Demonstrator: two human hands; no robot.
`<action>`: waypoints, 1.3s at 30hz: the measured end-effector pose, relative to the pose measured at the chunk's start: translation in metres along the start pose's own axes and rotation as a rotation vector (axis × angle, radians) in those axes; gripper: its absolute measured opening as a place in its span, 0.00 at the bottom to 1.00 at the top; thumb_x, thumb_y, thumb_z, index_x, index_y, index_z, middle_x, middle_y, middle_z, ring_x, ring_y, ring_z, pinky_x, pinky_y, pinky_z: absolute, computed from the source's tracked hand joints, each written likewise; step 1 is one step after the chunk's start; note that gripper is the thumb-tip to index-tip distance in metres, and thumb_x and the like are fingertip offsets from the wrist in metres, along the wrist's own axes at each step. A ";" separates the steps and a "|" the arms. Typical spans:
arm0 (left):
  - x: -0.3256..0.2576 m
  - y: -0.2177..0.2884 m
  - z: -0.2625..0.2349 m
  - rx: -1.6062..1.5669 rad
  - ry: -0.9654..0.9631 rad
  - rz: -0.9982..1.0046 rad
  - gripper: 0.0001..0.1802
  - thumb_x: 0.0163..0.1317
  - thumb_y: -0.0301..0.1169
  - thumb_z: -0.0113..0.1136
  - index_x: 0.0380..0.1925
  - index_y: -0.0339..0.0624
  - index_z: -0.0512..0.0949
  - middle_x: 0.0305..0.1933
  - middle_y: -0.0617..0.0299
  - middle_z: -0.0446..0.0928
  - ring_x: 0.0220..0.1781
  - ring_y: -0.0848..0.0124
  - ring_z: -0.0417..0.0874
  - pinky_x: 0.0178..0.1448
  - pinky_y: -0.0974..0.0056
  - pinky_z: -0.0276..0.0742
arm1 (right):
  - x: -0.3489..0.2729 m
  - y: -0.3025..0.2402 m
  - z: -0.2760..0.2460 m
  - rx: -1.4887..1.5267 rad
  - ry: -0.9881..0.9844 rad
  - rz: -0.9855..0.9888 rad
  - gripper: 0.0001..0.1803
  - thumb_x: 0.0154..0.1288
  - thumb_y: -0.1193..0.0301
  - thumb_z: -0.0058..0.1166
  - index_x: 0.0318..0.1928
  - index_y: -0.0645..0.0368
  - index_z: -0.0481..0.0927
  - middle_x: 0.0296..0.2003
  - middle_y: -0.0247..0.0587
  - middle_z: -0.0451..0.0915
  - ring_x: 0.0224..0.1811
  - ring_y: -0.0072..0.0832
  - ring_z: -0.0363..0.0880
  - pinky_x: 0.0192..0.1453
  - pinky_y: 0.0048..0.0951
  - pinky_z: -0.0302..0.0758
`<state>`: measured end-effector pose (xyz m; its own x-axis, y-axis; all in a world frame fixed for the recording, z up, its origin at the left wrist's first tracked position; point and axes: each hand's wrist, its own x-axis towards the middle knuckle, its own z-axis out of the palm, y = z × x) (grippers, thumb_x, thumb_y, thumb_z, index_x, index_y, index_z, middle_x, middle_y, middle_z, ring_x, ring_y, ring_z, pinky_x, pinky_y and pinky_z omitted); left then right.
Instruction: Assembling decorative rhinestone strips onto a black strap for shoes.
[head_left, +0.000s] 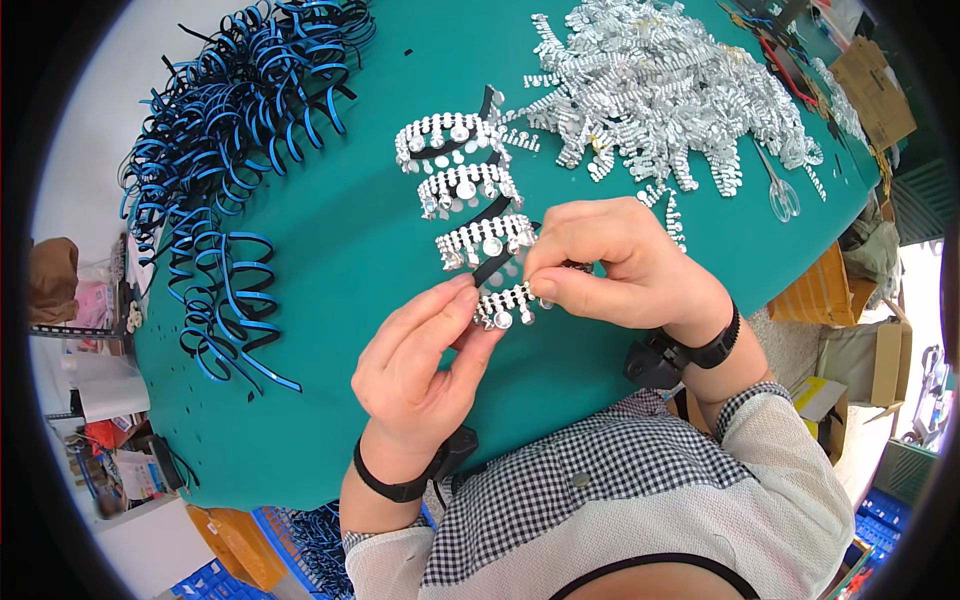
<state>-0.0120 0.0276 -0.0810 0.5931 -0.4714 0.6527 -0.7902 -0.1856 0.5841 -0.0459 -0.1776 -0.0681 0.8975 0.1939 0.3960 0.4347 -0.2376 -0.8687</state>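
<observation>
In front of me on the green table, a coiled black ribbon [490, 266] winds in several loops, with silver beaded trim [487, 240] and small hanging discs along its outer side. My left hand [415, 370] pinches the lowest loop between thumb and fingers at its left end. Just right of it, my right hand [630, 262] has thumb and forefinger closed on the right part of the same loop's trim. The hands are a short gap apart, with beads and pendants showing between them. The ribbon's lower end is partly hidden by my right fingers.
A tangled heap of black-and-blue coiled ribbons [240, 110] lies at the far left. At the far right stands a large pile of silver trim strips [650, 90], with a tool with clear looped handles [780, 190] beside it. Cardboard boxes [875, 90] are at the right edge.
</observation>
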 end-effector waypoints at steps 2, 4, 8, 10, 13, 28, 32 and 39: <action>-0.001 -0.002 -0.001 0.027 -0.002 0.018 0.18 0.41 0.19 0.69 0.36 0.33 0.78 0.40 0.49 0.79 0.34 0.69 0.82 0.27 0.74 0.79 | 0.000 -0.001 0.001 0.012 0.015 0.016 0.04 0.54 0.75 0.55 0.29 0.63 0.79 0.20 0.37 0.73 0.20 0.23 0.70 0.23 0.24 0.66; -0.001 -0.003 -0.002 0.057 -0.004 0.038 0.18 0.41 0.19 0.68 0.36 0.33 0.78 0.40 0.49 0.79 0.34 0.70 0.82 0.26 0.74 0.79 | 0.000 0.001 0.002 0.004 0.020 0.010 0.04 0.54 0.75 0.55 0.29 0.63 0.79 0.20 0.37 0.73 0.20 0.24 0.70 0.23 0.24 0.66; 0.004 0.004 -0.008 -0.056 -0.119 -0.118 0.21 0.41 0.19 0.68 0.39 0.33 0.77 0.44 0.49 0.77 0.33 0.71 0.82 0.26 0.75 0.78 | 0.001 -0.001 0.001 -0.006 -0.018 0.036 0.04 0.54 0.75 0.55 0.28 0.62 0.79 0.20 0.38 0.73 0.20 0.25 0.71 0.24 0.25 0.67; 0.007 0.012 -0.013 -0.077 -0.183 -0.203 0.23 0.41 0.19 0.68 0.42 0.32 0.76 0.45 0.48 0.77 0.32 0.72 0.82 0.26 0.75 0.78 | 0.002 -0.004 -0.001 -0.025 -0.023 0.024 0.04 0.53 0.74 0.55 0.28 0.62 0.79 0.20 0.38 0.73 0.20 0.27 0.71 0.24 0.26 0.67; 0.006 0.023 -0.012 -0.090 -0.220 -0.251 0.27 0.42 0.19 0.67 0.47 0.32 0.74 0.46 0.47 0.76 0.30 0.72 0.82 0.23 0.76 0.76 | 0.001 -0.007 0.003 -0.108 -0.036 -0.024 0.04 0.52 0.74 0.55 0.28 0.62 0.78 0.21 0.39 0.72 0.21 0.30 0.72 0.24 0.29 0.68; 0.004 0.015 -0.016 -0.541 -0.156 -0.727 0.12 0.55 0.22 0.60 0.41 0.34 0.78 0.28 0.62 0.73 0.22 0.80 0.76 0.24 0.76 0.72 | 0.007 -0.016 0.024 -0.263 0.035 -0.014 0.07 0.50 0.73 0.60 0.31 0.59 0.80 0.22 0.36 0.76 0.21 0.26 0.76 0.23 0.25 0.71; 0.003 0.006 -0.022 -0.411 -0.086 -0.601 0.09 0.55 0.22 0.60 0.38 0.34 0.80 0.26 0.62 0.73 0.22 0.80 0.76 0.25 0.77 0.73 | 0.003 -0.041 0.010 0.098 0.182 0.409 0.12 0.52 0.71 0.62 0.36 0.63 0.79 0.25 0.35 0.78 0.22 0.15 0.73 0.23 0.20 0.68; 0.002 0.001 -0.027 -0.298 0.046 -0.545 0.10 0.52 0.21 0.63 0.36 0.32 0.80 0.26 0.62 0.72 0.22 0.79 0.75 0.25 0.77 0.70 | 0.000 -0.016 -0.018 -0.024 -0.174 0.384 0.10 0.51 0.71 0.62 0.32 0.63 0.80 0.23 0.34 0.77 0.22 0.16 0.71 0.25 0.19 0.66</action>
<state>-0.0075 0.0503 -0.0660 0.9102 -0.3382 0.2393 -0.2992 -0.1372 0.9443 -0.0518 -0.1911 -0.0489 0.9695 0.2446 -0.0135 0.0741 -0.3455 -0.9355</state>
